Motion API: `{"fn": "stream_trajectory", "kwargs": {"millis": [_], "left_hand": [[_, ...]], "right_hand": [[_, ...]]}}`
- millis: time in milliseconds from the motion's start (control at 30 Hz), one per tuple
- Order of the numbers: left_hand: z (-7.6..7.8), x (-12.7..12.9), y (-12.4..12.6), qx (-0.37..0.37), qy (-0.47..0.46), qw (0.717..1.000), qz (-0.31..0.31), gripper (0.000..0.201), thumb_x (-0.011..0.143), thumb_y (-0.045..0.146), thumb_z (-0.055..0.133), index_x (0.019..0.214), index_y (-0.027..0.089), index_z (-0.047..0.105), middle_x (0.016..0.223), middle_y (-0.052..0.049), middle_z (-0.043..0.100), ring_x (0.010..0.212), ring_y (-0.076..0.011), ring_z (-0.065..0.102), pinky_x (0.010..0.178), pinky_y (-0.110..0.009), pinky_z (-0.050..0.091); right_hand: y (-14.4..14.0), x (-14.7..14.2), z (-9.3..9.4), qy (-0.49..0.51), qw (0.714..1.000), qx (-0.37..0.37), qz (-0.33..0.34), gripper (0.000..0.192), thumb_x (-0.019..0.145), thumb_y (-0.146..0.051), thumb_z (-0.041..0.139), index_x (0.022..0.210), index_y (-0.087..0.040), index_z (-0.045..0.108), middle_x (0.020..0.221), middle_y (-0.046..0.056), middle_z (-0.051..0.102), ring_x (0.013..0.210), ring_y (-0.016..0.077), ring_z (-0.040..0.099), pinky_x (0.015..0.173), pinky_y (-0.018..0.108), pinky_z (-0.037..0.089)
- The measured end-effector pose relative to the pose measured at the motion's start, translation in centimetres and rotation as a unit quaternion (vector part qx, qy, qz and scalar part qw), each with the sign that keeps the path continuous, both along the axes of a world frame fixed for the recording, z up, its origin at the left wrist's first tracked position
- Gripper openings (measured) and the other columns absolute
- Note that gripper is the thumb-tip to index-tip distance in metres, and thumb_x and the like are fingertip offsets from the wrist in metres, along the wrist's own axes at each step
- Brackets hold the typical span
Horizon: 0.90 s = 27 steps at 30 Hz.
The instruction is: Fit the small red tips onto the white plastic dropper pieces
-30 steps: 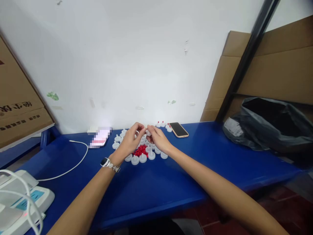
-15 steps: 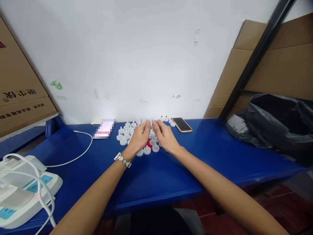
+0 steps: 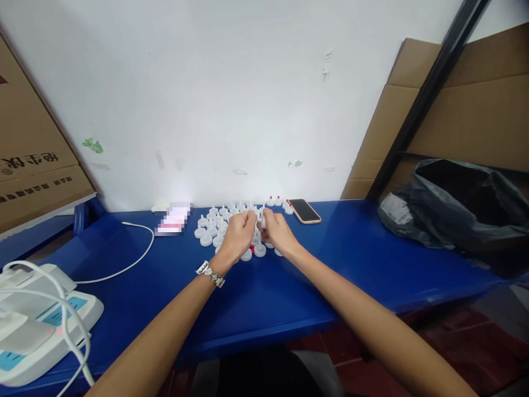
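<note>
My left hand [image 3: 238, 234] is closed in a pinch over a cluster of white plastic nozzle caps [image 3: 206, 239]; whatever its fingers hold is hidden. Just to its right, my right hand [image 3: 281, 234] is wrapped round one white nozzle cap [image 3: 263, 221], partly covered by the fingers. Both hands almost meet at the fingertips. Small red tips [image 3: 252, 249] show among the caps below the hands. Behind my right hand stand several white caps with red tips [image 3: 270, 202] on their spouts.
A phone [image 3: 305, 211] lies right of the caps on the blue table [image 3: 330, 270]. A blurred pinkish sheet or screen [image 3: 173, 219] lies left. White power strip and cables [image 3: 78, 331] occupy the left front; a black plastic bag [image 3: 433, 204] sits right. The wall closes off the back.
The view has shifted slightly. My hands have turned a little and dropped slightly, and a white cap now shows in my right fingers. Fewer red tips are visible beneath the hands.
</note>
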<state>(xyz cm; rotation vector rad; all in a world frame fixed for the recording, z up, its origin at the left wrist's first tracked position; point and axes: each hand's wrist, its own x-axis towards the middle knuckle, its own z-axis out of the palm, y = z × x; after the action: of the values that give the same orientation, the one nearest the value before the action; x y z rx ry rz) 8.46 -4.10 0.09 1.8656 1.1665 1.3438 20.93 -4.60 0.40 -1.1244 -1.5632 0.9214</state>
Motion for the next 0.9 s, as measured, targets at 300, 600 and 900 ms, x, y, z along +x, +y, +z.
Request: {"fn": "stream_trajectory", "kwargs": {"millis": [300,600,900], "left_hand": [[0.0,-5.9,2.7,0.038,0.107,0.992,0.059,0.039,0.098,0.041,0.031,0.065,0.021,0.036,0.058,0.003,0.039,0.056,-0.0133,0.040,0.056,-0.028,0.030],[-1.2,-5.7,2.7,0.079,0.356,0.930,-0.034,0.022,0.090,0.038,0.050,0.094,0.020,0.061,0.090,-0.007,0.059,0.084,-0.0233,0.056,0.076,-0.037,0.043],[-0.6,-3.4,1.2,0.111,0.337,0.933,-0.057,0.026,0.095,0.037,0.044,0.090,0.021,0.064,0.090,-0.006,0.059,0.092,-0.0239,0.055,0.085,-0.040,0.043]], "right_hand": [[0.7,2.9,0.2,0.142,0.981,-0.105,0.077,0.043,0.090,-0.050,0.046,0.065,-0.016,0.053,0.045,-0.006,0.030,0.040,0.0070,0.028,0.039,0.021,0.018],[0.9,5.0,0.3,0.031,0.997,-0.014,0.065,0.038,0.076,-0.052,0.070,0.090,-0.019,0.057,0.067,0.000,0.063,0.055,0.0129,0.056,0.042,0.021,0.034],[-3.4,6.9,-1.4,-0.317,0.926,0.202,-0.025,0.019,0.087,-0.041,0.063,0.091,-0.026,0.073,0.101,0.006,0.058,0.105,0.0240,0.050,0.097,0.045,0.035]]}}
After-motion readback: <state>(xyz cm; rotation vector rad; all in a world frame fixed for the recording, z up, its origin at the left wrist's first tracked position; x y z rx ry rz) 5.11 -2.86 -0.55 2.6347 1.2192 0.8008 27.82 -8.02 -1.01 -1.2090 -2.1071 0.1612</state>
